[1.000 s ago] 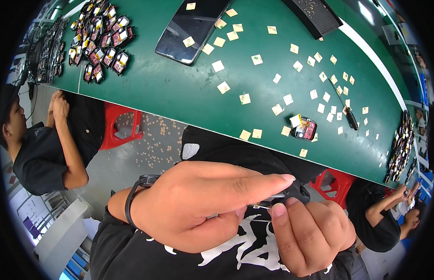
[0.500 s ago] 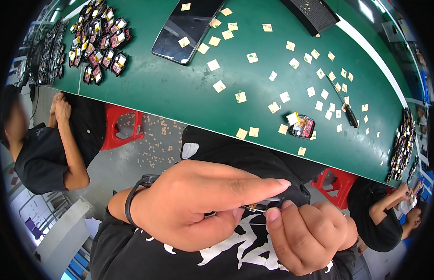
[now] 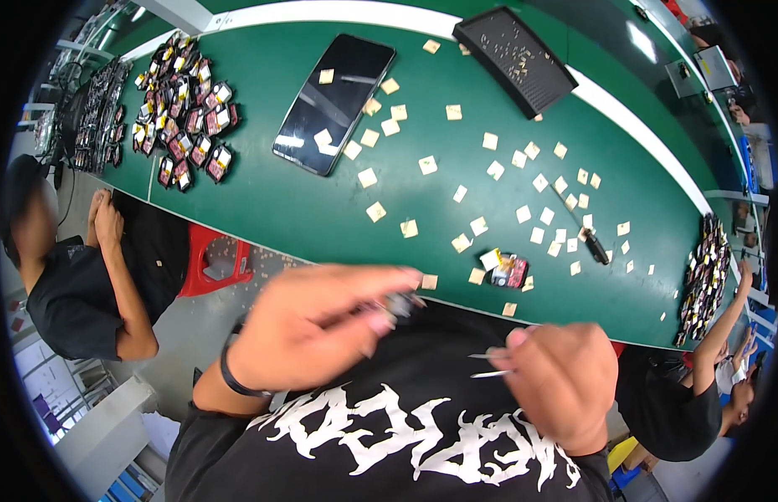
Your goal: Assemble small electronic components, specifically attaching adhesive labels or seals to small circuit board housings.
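Left hand (image 3: 318, 335) pinches a small dark component (image 3: 401, 303), light and fragile I judge; my right hand (image 3: 564, 381) grips thin metal tweezers (image 3: 489, 366).

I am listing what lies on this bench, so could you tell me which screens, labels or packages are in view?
Dark glossy phone screen: upper middle, flat rectangle, unlit.
Small pale square labels: scattered over the green table.
Red and black small packages: heaped at upper left.
Black rectangular tray: top, speckled.
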`<state>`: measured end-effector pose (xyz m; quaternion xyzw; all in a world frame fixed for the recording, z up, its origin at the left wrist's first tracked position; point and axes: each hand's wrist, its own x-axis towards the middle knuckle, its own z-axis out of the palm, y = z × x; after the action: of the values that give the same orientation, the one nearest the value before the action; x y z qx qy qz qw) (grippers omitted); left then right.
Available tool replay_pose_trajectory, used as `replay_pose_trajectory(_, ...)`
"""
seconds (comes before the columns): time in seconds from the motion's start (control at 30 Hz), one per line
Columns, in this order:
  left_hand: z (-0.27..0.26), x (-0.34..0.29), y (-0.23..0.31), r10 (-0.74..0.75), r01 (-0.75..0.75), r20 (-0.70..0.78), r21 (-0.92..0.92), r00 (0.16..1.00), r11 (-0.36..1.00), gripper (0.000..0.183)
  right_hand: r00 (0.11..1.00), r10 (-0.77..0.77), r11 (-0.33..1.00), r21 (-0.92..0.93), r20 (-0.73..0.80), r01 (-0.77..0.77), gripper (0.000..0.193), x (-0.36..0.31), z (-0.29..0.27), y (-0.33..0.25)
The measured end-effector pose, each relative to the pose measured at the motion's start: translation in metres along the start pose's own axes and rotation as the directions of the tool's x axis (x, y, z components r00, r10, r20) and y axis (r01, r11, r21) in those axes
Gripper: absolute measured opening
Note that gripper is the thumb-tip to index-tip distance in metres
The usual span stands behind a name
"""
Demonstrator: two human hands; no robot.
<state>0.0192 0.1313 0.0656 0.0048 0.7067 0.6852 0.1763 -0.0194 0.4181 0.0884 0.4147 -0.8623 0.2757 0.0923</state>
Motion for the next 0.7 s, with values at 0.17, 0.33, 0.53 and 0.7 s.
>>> replay_pose_trajectory(0.17,-0.083,0.005,-0.03,-0.03,0.073,-0.595,0.047,0.804,0.996,0.039,0.906,0.419,0.898,0.125,0.05,-0.422,0.052,-0.02,0.019,0.04)
replay_pose_trajectory(0.33,-0.159,0.007,-0.061,-0.003,0.087,-0.701,0.085,0.713,0.993,0.039,0.84,0.501,0.846,0.084,0.209,-0.526,0.054,-0.018,0.04,0.054)
replay_pose_trajectory(0.53,-0.164,0.024,-0.055,0.12,0.179,-0.745,0.308,0.656,0.935,0.039,0.89,0.44,0.888,0.091,0.118,-0.451,0.048,-0.018,0.047,0.058)
replay_pose_trajectory(0.7,-0.161,0.041,-0.066,0.515,0.159,-0.556,0.765,0.652,0.624,0.047,0.911,0.41,0.906,0.132,-0.031,-0.403,0.05,-0.027,0.048,0.06)
